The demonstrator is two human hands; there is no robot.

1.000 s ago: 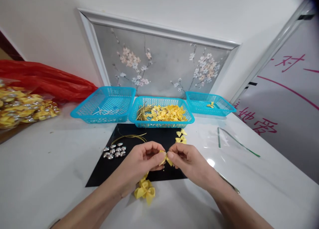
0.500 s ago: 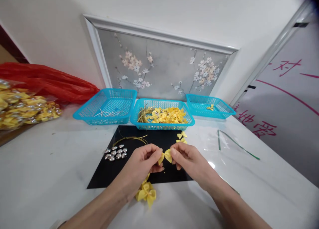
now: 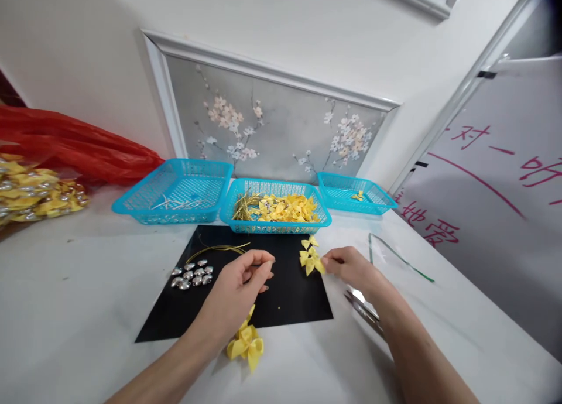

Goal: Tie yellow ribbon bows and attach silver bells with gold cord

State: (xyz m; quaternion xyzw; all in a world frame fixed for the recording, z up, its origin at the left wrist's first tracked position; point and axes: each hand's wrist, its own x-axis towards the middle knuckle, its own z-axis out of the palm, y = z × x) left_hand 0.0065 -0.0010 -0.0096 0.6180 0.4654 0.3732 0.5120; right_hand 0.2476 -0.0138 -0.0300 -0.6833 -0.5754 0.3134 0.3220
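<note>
My right hand pinches a small yellow ribbon bow at the right edge of the black mat, beside a little pile of similar bows. Over the mat's middle, my left hand has thumb and fingertips closed together; whether anything is in them I cannot make out. A cluster of larger yellow bows lies on the white table under my left wrist. Silver beads and thin gold wires lie on the mat's left part.
Three blue baskets stand behind the mat: the left one holds a few white pieces, the middle one yellow bows and gold wires, the right one one bow. Metal scissors lie beside my right wrist. A red bag lies far left.
Both hands held the bow together before. Now the right hand has carried it right to the small pile, and the left hand has let go and stays over the mat.
</note>
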